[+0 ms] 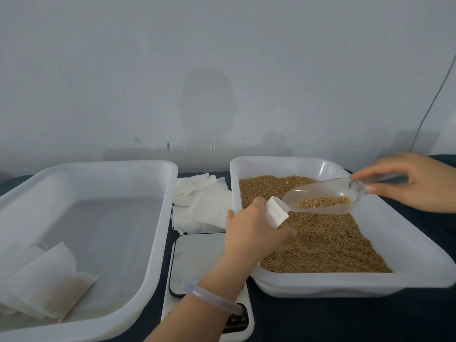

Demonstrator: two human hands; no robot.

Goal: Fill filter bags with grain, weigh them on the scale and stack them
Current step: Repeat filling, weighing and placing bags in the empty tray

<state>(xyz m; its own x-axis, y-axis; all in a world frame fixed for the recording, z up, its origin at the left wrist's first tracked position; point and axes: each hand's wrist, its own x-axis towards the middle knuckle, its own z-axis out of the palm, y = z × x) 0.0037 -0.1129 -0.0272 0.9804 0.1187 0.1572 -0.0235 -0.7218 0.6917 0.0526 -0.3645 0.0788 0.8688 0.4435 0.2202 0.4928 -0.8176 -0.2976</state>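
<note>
Here, filter bag (276, 211) sits in left grip (256, 225), against the scoop (323, 199).

White trays (158, 218), golden-brown grain (320, 238), clear scoop (325, 196), white filter bags (202, 206), dark navy surface (320, 319), pale lilac bangle (212, 298)

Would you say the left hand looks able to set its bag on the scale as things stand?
Probably yes: the scale lies just on the near side of the left hand, its visible plate bare, and nothing stands between the plate and the filter bag that the hand grips.
</note>
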